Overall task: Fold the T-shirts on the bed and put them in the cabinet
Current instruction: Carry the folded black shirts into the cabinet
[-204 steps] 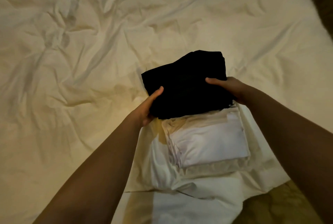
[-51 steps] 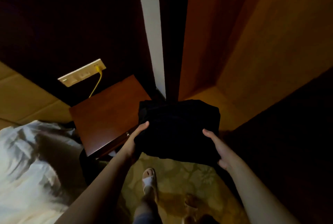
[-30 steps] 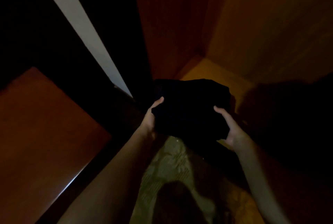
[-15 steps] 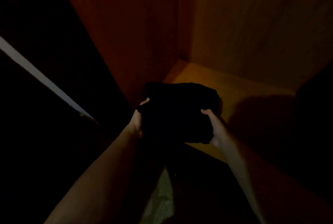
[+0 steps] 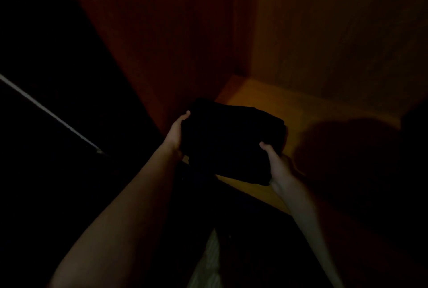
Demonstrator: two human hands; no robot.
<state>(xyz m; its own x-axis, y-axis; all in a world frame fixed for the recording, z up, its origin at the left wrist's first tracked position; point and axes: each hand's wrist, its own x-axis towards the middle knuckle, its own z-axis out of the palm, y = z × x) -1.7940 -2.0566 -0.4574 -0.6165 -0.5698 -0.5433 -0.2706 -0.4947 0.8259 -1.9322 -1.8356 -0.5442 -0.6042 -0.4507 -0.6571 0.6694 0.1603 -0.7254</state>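
Folded black T-shirt held at centre frame, left hand and right hand gripping opposite edges; cabinet shelf lies directly beneath and beyond, contact unclear.

Two bare forearms come up from the bottom edge — no sleeves anywhere in shot, so short sleeves or none, can't tell. The left hand and right hand have no gloves. It's too dim to check for rings, and no watch or band shows on either wrist — just plain slim arms.
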